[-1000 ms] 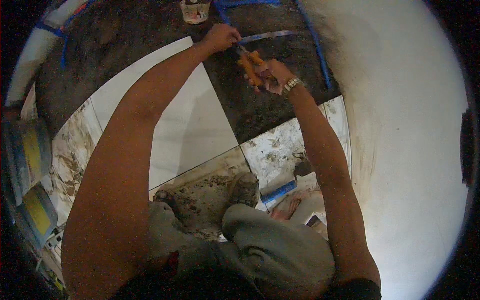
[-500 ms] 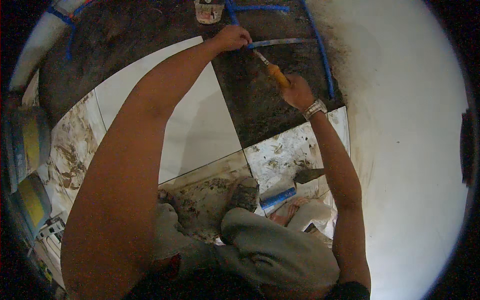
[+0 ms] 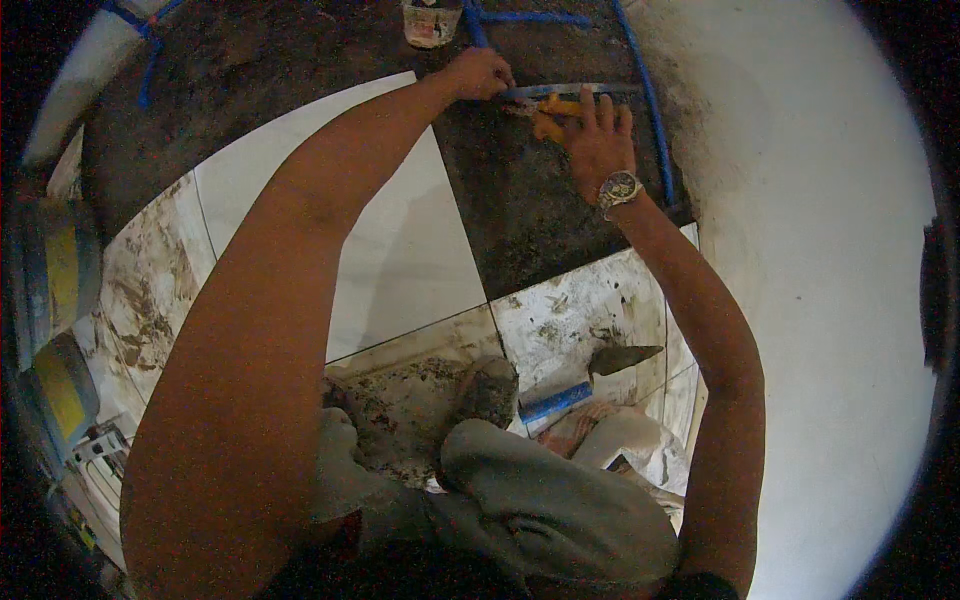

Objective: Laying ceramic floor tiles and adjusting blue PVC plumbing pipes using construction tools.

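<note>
At the far end of dark, bare ground, my left hand [image 3: 480, 75] pinches the left end of a thin, slightly bowed blue-grey strip [image 3: 575, 90]. My right hand [image 3: 602, 160], with a watch at its wrist, holds orange-handled pliers [image 3: 548, 125]. Their two handles stand apart, and several of my right fingers stretch past them. The pliers' jaws are close to the strip beside my left fingertips; I cannot tell whether they touch it.
Blue pipes [image 3: 655, 110] run over the ground near a small white bucket [image 3: 432, 28]. A large white tile [image 3: 400, 240] lies left, with mud-smeared tiles [image 3: 570, 300] nearer me. On these rest a dark pointed blade [image 3: 622, 358] and a blue piece [image 3: 555, 401]. A pale wall [image 3: 820, 300] stands right.
The pliers' handles have spread apart and the tool has swung more level. My right fingers have stretched out, and that hand has moved slightly up. My left hand still pinches the strip.
</note>
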